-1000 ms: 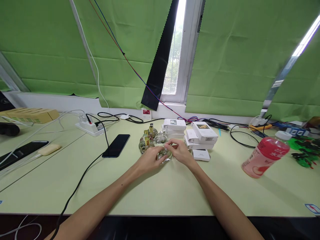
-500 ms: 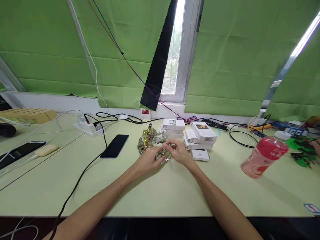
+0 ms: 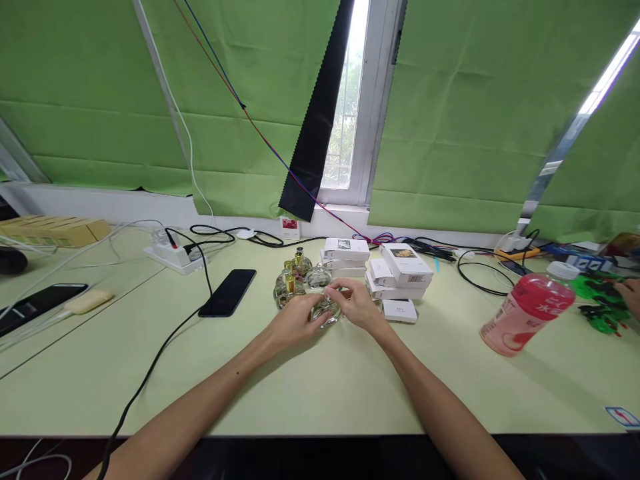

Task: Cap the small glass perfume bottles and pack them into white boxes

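Left of the glass bottle (image 3: 327, 311) I see a black phone (image 3: 227, 293). My left hand (image 3: 295, 321) and right hand (image 3: 356, 304) both clasp that bottle on the table (image 3: 320, 387). White boxes (image 3: 397, 270) are stacked just right of it, and a pink bottle (image 3: 527, 312) stands well apart.

phone (image 3: 227, 293): nine o'clock, flat on table (image 3: 325, 380)
white boxes (image 3: 395, 273): one o'clock, stacked
pink bottle (image 3: 527, 312): three o'clock, tilted

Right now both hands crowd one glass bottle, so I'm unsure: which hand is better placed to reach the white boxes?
Probably the right hand: the white boxes lie just beyond it, while the left hand sits across the glass bottle.
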Motion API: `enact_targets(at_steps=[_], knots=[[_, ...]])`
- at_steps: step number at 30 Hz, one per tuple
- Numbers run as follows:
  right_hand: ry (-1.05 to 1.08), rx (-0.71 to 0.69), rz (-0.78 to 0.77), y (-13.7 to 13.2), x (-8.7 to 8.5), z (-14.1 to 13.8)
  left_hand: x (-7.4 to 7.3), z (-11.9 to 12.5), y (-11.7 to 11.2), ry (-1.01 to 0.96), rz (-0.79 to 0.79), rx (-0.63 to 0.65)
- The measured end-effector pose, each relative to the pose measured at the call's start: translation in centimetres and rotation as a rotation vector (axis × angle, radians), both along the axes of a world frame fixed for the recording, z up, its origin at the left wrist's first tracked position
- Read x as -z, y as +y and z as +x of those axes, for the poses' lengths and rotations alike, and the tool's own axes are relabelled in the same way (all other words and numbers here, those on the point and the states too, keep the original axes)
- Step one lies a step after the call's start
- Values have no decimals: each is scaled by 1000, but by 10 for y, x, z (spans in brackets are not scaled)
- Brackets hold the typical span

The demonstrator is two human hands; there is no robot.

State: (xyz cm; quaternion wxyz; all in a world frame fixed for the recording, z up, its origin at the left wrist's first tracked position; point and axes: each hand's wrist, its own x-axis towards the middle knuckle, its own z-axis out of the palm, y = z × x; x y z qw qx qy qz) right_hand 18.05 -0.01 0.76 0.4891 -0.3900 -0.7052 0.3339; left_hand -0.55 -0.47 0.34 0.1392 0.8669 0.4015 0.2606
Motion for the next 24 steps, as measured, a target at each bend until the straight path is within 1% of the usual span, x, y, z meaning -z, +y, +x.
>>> enact_targets(at_steps=[13,20,24], knots=[[24,-20,-29,-3,-2,0,-2,-1,-2,3,-13,3],[26,-46,-29,-2,-4,1,-2,0,-1,22,9,-1],[28,-58,-46,-2,-4,2,-2,0,-1,-9,4,7]])
